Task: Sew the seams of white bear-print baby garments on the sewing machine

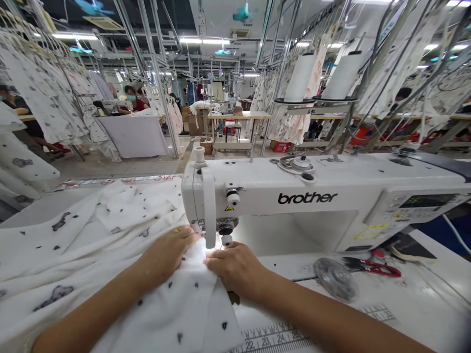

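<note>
White fabric point(121, 235) with dark printed spots spreads over the left side of the sewing machine table and runs up to the lit needle area. My left hand point(169, 251) lies on this fabric, left of the needle, its fingers stretched out flat toward the presser foot. Just right of the needle, my right hand point(237, 267) has its fingers closed at the fabric's edge, thumb and forefinger together. Over both hands stands the head of a white sewing machine point(257, 193). The needle tip and presser foot are mostly hidden by the fingers and the glare.
On the table to the right are a clear round dish point(335, 279) and red-handled thread snips point(379, 267). A printed ruler scale point(275, 338) runs along the front. Thread cones point(300, 78) stand behind the machine. Hanging garments point(44, 88) and a seated person point(138, 103) are further back.
</note>
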A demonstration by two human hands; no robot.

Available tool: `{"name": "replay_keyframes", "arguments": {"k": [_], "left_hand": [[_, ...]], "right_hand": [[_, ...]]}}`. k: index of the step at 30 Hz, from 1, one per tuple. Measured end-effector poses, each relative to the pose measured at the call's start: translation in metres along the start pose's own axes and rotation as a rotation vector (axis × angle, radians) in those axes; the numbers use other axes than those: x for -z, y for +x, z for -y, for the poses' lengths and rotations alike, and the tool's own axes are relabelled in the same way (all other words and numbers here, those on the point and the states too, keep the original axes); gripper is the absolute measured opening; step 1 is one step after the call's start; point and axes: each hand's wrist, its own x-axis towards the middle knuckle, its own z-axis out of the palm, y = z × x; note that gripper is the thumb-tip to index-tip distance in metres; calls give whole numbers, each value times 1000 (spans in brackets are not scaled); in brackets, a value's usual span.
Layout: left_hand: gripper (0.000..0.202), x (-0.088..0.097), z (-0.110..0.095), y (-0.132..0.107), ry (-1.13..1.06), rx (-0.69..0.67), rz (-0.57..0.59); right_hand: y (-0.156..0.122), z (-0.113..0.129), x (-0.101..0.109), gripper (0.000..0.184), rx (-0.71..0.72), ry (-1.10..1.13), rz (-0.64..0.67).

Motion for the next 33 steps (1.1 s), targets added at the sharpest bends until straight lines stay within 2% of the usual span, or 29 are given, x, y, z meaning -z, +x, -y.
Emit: {"name": "replay_keyframes", "arguments": {"k": [4, 7, 11, 13, 17, 19, 22, 24, 27, 30, 33], "left_hand": [[41, 14, -4, 6, -7, -1, 14], [36, 16, -24, -5, -17, 37, -36], [21, 3, -61, -27, -109, 118, -110], [23, -10, -70, -35, -88, 130, -166], [20, -26, -60, -40, -66, 33, -279], [24, -23, -49, -38, -141, -17, -274], [26, -10, -34, -36, -296, -42, -215], [28, 1, -28, -33, -385, 4, -135], [37, 13, -23, -27, -458, 169, -74], [44, 17, -24, -20, -467, 291, -116], [44, 11, -31, -15, -433, 324, -176]], "right_hand": [[4, 0, 2, 17, -37, 11, -16], [0, 2, 8, 21, -73, 59, -49], [-6, 0, 15, 16, -157, 84, -81], [-7, -2, 17, 12, -199, 63, -86], [-6, -5, 19, 9, -186, 41, -77], [-3, -6, 17, 7, -159, 18, -67], [2, -6, 13, 6, -110, -39, -52], [5, -6, 11, 7, -61, -71, -43], [6, -5, 10, 9, 73, -190, -56], [5, -3, 12, 14, 212, -365, -94], [4, -2, 16, 16, 284, -414, -83]]}}
